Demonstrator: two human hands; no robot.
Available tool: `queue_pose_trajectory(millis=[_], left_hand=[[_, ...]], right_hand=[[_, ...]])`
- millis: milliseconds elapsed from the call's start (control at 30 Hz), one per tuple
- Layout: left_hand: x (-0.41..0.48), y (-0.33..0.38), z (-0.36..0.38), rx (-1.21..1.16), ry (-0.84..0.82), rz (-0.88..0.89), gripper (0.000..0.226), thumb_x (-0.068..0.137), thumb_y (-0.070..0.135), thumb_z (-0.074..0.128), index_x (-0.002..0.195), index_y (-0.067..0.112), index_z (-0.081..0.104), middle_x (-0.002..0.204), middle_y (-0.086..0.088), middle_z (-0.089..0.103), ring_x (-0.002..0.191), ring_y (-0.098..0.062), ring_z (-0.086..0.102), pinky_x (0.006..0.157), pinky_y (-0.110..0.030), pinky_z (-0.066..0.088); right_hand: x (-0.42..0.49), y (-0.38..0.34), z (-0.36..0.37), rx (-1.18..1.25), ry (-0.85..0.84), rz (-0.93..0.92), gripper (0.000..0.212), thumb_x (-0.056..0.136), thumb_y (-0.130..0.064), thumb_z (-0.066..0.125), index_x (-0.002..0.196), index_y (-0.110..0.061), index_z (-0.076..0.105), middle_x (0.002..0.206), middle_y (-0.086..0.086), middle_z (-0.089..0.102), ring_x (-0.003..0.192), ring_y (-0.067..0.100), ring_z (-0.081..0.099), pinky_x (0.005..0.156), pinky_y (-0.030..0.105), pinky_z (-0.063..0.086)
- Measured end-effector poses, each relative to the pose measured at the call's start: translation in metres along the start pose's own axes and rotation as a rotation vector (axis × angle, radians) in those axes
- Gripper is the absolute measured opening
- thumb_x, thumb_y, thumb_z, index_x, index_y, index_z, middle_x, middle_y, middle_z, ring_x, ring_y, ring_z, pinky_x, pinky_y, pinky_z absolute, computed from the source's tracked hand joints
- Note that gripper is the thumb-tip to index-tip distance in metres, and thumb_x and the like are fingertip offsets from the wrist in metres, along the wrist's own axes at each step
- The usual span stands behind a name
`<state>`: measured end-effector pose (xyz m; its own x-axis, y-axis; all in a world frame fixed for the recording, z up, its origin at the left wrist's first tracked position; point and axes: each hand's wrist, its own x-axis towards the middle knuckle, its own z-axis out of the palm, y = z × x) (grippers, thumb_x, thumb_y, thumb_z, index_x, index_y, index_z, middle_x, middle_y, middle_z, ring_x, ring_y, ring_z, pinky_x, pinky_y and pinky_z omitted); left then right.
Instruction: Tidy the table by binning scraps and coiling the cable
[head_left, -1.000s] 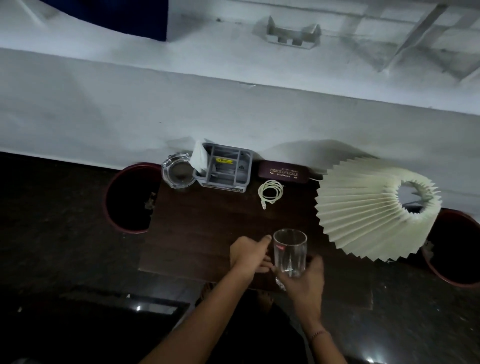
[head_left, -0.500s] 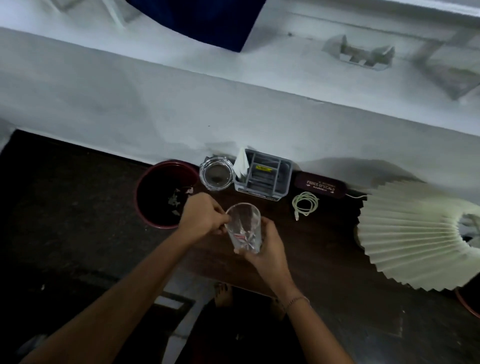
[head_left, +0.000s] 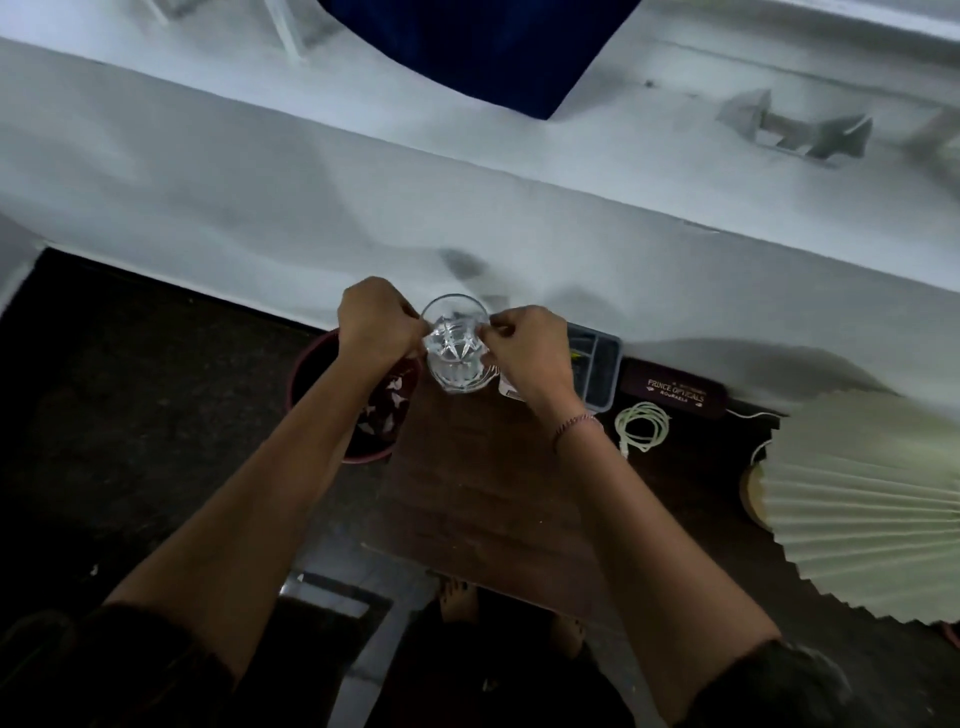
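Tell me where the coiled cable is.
The coiled white cable lies on the table's right part, just before the maroon glasses case, left of the pleated lampshade.

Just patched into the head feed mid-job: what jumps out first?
Both hands, left hand and right hand, grip a clear cut glass at the table's far edge, beside the red bin holding scraps. The coiled white cable lies right of them, by the big pleated lampshade.

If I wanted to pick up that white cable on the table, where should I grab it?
Pinch the cable across its bundled loops, coming straight down from above. It lies flat in a small coil on the table, clear of the glasses case and the lampshade, so gripping several strands together should probably keep it coiled.
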<state>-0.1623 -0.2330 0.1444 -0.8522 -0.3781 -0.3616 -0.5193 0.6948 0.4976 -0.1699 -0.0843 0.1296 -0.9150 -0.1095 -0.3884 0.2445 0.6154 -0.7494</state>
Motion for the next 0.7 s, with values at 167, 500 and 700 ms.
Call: queue_pose_trajectory(millis=[167,500,700], left_hand=[[0.021,0.004,0.019,0.013,-0.009,-0.043,0.026,0.073,0.022,0.074,0.088,0.0,0.076,0.086,-0.018,0.074,0.088,-0.028,0.068,0.068,-0.024,0.042],[0.044,-0.018,0.045,0.05,-0.074,-0.059,0.025,0.067,0.02,0.078,0.08,0.0,0.074,0.078,-0.017,0.073,0.079,-0.027,0.071,0.07,-0.029,0.055],[0.051,-0.027,0.051,-0.036,-0.108,-0.097,0.022,0.066,0.02,0.079,0.074,0.0,0.074,0.073,-0.018,0.073,0.074,-0.03,0.072,0.076,-0.04,0.059]], right_hand=[[0.029,0.005,0.008,-0.214,0.005,-0.016,0.019,0.08,-0.005,0.055,0.074,0.008,0.068,0.07,0.022,0.07,0.067,0.03,0.07,0.067,0.045,0.058],[0.045,0.019,0.03,-0.341,-0.03,0.032,0.012,0.083,0.004,0.054,0.086,0.005,0.066,0.084,0.02,0.069,0.076,0.03,0.065,0.069,0.037,0.056],[0.046,0.02,0.033,-0.342,-0.015,0.041,0.009,0.085,-0.002,0.059,0.085,0.003,0.066,0.087,0.018,0.069,0.081,0.03,0.065,0.066,0.031,0.049]])
